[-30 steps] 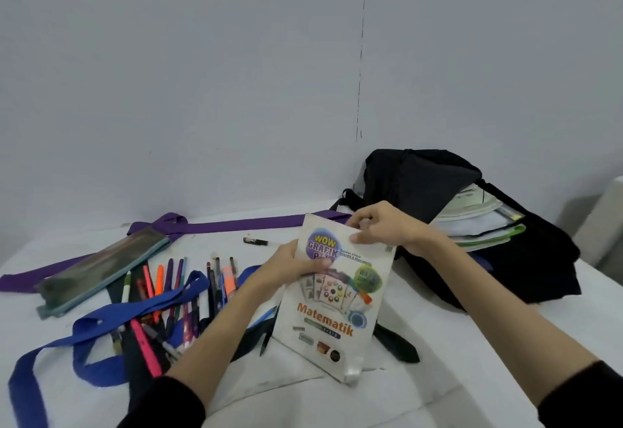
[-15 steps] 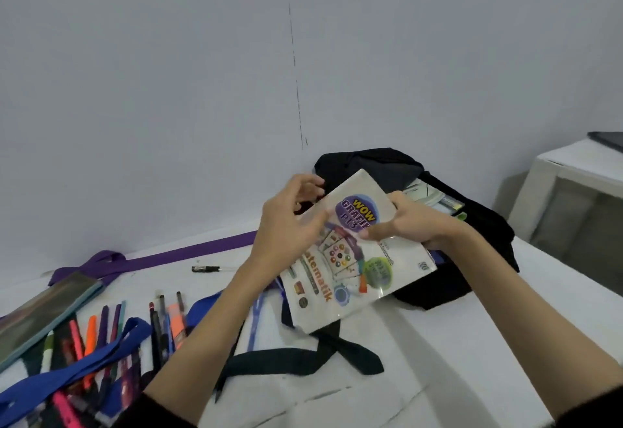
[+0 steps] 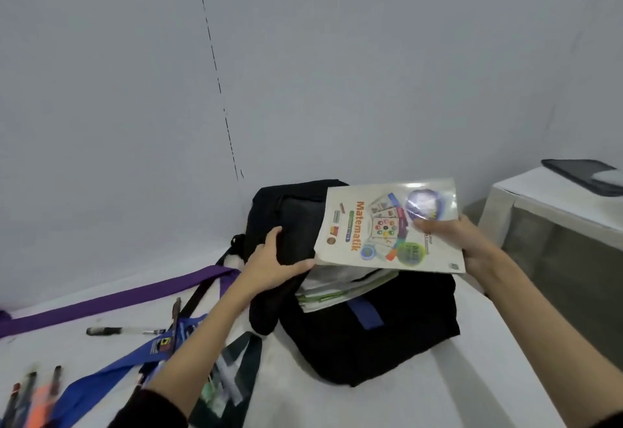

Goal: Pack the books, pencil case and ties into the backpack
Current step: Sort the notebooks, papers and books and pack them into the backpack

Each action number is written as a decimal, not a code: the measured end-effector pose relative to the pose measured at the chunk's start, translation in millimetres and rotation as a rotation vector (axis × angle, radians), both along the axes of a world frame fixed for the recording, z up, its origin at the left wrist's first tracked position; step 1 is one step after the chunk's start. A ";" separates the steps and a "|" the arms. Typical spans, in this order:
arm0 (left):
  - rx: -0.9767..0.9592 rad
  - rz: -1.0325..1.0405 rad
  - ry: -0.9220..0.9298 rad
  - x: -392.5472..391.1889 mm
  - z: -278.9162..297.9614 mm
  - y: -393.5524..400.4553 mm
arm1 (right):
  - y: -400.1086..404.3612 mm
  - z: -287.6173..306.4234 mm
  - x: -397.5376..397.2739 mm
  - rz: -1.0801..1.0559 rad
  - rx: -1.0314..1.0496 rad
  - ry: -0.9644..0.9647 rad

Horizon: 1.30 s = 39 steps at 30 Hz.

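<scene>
A black backpack point(image 3: 371, 336) lies on the white table, its flap lifted and several books point(image 3: 337, 289) stacked inside the opening. My left hand point(image 3: 273, 262) grips the edge of the black flap. My right hand point(image 3: 462, 242) pinches the right side of a white "Matematik" book point(image 3: 377, 232), which hovers flat just above the opening. A purple tie point(image 3: 111, 303), a blue tie point(image 3: 111, 373) and a dark green tie point(image 3: 236, 377) lie on the table to the left. No pencil case is in view.
Loose pens point(image 3: 124, 330) and markers point(image 3: 37, 400) lie scattered at the left. A grey wall stands close behind the table. A low white side table point(image 3: 553, 205) with a dark tablet point(image 3: 583, 175) stands at the right, past the table's edge.
The book has swung right and turned flat over the backpack opening, now held by my right hand alone. My left hand let go of it and took hold of the flap.
</scene>
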<state>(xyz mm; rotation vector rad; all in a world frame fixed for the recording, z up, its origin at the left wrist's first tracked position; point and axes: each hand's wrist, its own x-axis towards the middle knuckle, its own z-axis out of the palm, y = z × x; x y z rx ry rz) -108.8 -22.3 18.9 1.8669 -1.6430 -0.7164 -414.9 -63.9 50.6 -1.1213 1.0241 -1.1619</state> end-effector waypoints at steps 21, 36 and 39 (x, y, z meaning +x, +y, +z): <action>-0.516 0.302 -0.856 -37.7 160.4 -81.3 | -111.9 -31.1 44.1 0.168 0.352 -0.256; -0.623 0.160 -0.950 -44.8 151.0 -73.4 | -88.1 -27.6 140.6 0.380 0.315 -0.034; -0.600 0.131 -0.960 -40.6 151.1 -74.2 | -79.7 -27.8 112.4 0.652 0.032 0.509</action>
